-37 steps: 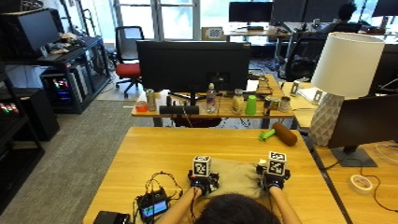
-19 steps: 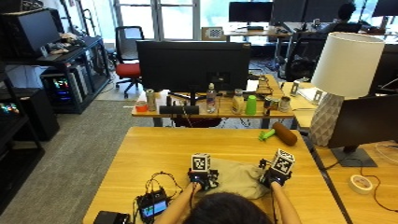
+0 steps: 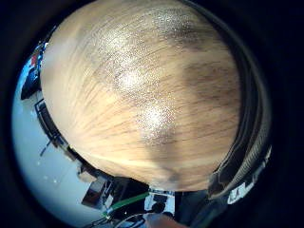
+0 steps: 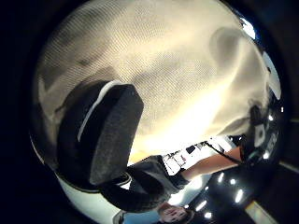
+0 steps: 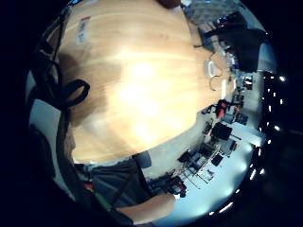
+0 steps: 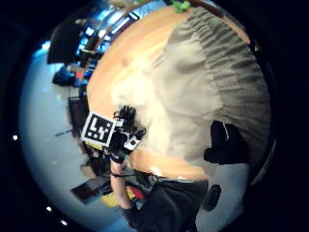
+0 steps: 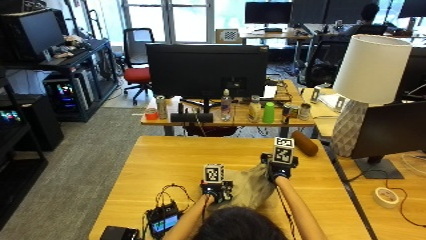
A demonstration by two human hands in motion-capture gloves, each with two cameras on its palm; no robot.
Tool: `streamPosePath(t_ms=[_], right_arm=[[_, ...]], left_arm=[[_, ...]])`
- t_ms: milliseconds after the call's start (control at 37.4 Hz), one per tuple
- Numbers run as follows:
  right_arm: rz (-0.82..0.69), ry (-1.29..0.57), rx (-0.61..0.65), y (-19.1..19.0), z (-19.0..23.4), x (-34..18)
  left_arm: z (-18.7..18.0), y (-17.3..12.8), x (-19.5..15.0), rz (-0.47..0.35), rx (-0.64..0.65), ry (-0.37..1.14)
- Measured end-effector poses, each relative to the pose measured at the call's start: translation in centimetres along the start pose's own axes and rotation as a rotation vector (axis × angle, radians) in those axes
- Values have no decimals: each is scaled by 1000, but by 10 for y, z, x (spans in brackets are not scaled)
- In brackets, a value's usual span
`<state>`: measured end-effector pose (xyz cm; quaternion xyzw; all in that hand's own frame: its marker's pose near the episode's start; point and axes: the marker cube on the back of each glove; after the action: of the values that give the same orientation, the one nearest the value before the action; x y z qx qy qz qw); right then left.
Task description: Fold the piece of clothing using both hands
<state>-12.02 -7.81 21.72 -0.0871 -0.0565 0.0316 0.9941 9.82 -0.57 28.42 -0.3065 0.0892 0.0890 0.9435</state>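
A beige garment (image 7: pixel 247 186) lies on the wooden table (image 7: pixel 166 160) just in front of the person. My left hand (image 7: pixel 215 190) sits at the garment's left edge; in its thumb side view the thumb (image 4: pixel 108 135) lies against the cloth (image 4: pixel 187 79), pinching it. My right hand (image 7: pixel 280 169) is raised further up the table and grips the garment's right edge, so the cloth slopes up to it. In the right thumb side view, the garment (image 6: pixel 193 96) with its ribbed band spreads toward my left hand (image 6: pixel 120 137).
A black device with cables (image 7: pixel 163 223) lies at the table's near left. A brown cylinder (image 7: pixel 305 143) lies beyond the right hand. A tape roll (image 7: pixel 386 197), a dark screen (image 7: pixel 393 132) and a white lamp (image 7: pixel 367 95) stand to the right.
My right hand has risen and moved further up the table, drawing the garment's right edge with it. My left hand has stayed at the left edge.
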Motion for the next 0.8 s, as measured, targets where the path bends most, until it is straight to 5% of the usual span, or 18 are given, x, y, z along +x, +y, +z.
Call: streamPosePath(t_ms=[321, 508, 695, 802], right_arm=[[-97, 160, 8, 37, -39, -94], [-114, 168, -21, 35, -38, -111], [-75, 234, -39, 35, -35, -135], [-77, 285, -56, 39, -23, -170]], left_arm=[[-1, 0, 1, 5, -22, -22], [-32, 17, -6, 18, 10, 74], [-104, 51, -42, -260, 333, -41], [-140, 44, -75, -416, 451, -164]])
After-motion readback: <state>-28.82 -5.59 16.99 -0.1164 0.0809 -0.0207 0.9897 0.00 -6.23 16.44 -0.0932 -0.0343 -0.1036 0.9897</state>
